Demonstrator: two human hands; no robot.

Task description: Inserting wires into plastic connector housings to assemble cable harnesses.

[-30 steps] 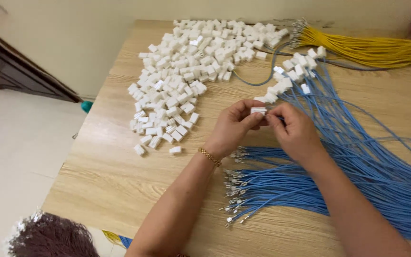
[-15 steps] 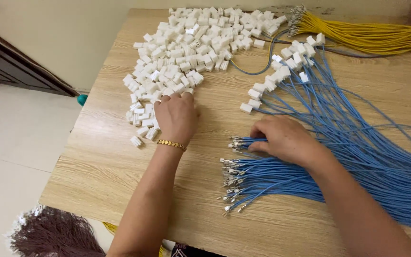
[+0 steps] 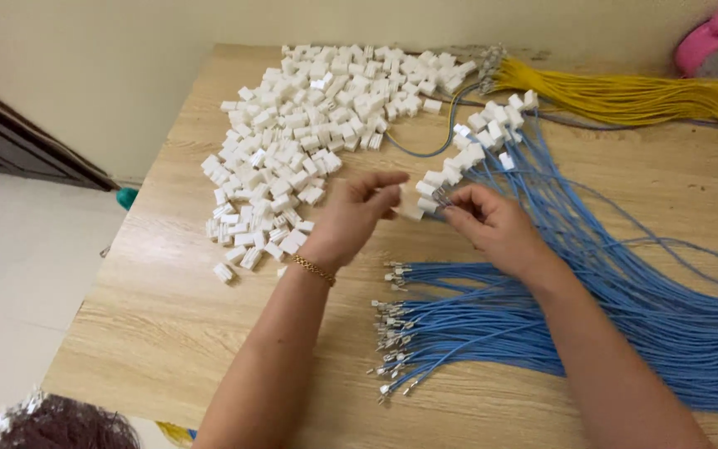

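Two hands meet above the table (image 3: 168,333): the left hand (image 3: 351,218) pinches a white connector (image 3: 410,209), and the right hand (image 3: 496,223) pinches the terminal end of a blue wire (image 3: 592,249). Insertion appears to be the step in hand. Mating likely calls for aligning terminal and cavity, then pressing home. Loose connectors (image 3: 309,141) lie left, bare wires (image 3: 475,324) below.

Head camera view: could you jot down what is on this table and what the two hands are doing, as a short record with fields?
Surface: light wooden table
Left hand: gold bracelet on wrist, pinching a small white plastic connector
Right hand: fingertips at the connector, gripping a thin blue wire end
Heap: white plastic connectors, far left
Bundles: blue wires with metal terminals; yellow wires
Corner: pink round object
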